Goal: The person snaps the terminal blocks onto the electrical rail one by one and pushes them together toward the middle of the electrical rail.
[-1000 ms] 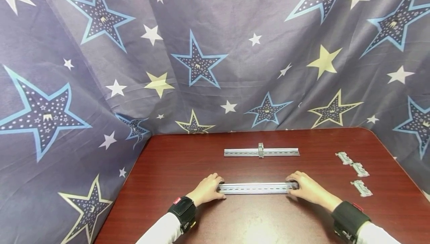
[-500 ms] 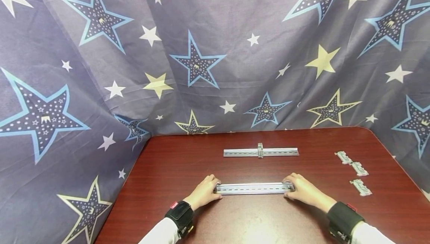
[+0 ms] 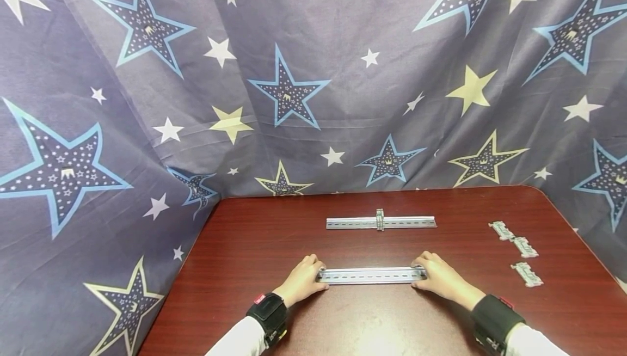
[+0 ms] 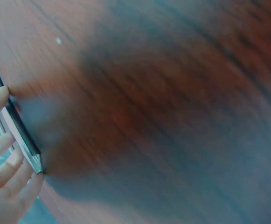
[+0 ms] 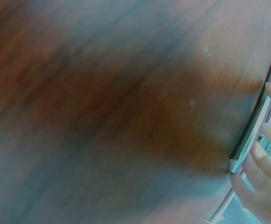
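Observation:
A slotted metal DIN rail [image 3: 370,275] lies crosswise near the middle of the dark red table. My left hand [image 3: 301,280] grips its left end, and my right hand [image 3: 442,278] holds the right end. In the left wrist view, the thumb is on the near edge of the rail [image 4: 22,128] and the fingers reach around its end. The right wrist view has a similar hold, with fingers [image 5: 266,161] at the rail's end. Farther back lies a second DIN rail [image 3: 352,223] with a small pale-green terminal block [image 3: 380,220] standing across its middle.
Three loose pale-green terminal blocks lie on the right of the table [image 3: 254,236]: a far block [image 3: 502,230], a middle block [image 3: 526,247] and a near block [image 3: 527,274]. A star-patterned grey curtain [image 3: 303,143] hangs behind the table and along its left side.
The near rail's right end and my right hand have shifted slightly left. My left hand went a little left, then back right. The far rail and loose blocks stayed put.

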Demonstrator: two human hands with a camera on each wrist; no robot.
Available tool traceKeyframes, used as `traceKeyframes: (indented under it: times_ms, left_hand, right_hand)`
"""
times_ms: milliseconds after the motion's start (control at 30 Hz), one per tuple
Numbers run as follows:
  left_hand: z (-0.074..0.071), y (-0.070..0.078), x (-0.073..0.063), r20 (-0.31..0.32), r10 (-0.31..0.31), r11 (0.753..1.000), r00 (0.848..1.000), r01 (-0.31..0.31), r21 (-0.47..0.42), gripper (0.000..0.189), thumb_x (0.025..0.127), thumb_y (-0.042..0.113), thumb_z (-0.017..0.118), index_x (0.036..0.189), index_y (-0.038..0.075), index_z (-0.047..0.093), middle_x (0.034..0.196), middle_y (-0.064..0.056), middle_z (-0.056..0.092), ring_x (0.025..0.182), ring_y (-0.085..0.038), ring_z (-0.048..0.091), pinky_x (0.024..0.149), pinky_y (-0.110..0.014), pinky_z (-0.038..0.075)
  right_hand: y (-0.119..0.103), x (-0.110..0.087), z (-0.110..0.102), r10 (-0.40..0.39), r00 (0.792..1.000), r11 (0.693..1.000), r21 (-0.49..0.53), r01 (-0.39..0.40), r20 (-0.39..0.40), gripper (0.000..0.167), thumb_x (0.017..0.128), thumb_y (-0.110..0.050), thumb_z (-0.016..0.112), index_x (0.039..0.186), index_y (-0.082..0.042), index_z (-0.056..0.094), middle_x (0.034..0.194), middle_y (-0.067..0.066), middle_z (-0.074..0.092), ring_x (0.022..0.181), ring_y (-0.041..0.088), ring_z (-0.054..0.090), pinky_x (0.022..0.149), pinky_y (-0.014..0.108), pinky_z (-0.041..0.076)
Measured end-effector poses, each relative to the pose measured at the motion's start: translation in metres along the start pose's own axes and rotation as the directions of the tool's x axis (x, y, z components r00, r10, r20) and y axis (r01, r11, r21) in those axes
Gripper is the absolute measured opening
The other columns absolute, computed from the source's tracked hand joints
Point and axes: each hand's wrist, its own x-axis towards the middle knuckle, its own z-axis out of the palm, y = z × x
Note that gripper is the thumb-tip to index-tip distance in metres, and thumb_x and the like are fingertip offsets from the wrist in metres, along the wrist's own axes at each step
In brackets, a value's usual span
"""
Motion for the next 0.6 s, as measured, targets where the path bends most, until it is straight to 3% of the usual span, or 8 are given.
traceKeyframes:
  times_ms: [267, 600]
  left_hand:
    - [0.0022, 0.0004, 0.0011, 0.015, -0.025, 1.000, 1.000, 0.024, 0.019, 0.035, 0.065, 0.032, 0.073, 0.086, 0.006, 0.062, 0.077, 0.003, 0.044, 0.073, -0.014, 0.043, 0.066, -0.028, 0.039]
    - [0.0018, 0.0019, 0.0060, 0.012, 0.009, 0.999, 1.000, -0.009, 0.045, 0.032, 0.066, 0.033, 0.073, 0.082, 0.008, 0.060, 0.075, 0.003, 0.043, 0.071, -0.014, 0.044, 0.063, -0.027, 0.039]
  right_hand:
    - [0.0009, 0.0015, 0.0012, 0.017, 1.000, 1.000, -0.018, -0.017, 0.008, 0.031, 0.060, -0.020, 0.077, 0.083, -0.005, 0.063, 0.077, -0.002, 0.049, 0.073, 0.017, 0.048, 0.064, 0.033, 0.042]
    - [0.0044, 0.0015, 0.0001, 0.025, 0.999, 0.999, -0.033, -0.024, 0.031, 0.030, 0.060, -0.021, 0.076, 0.083, -0.006, 0.065, 0.074, -0.004, 0.046, 0.070, 0.013, 0.045, 0.060, 0.029, 0.040]
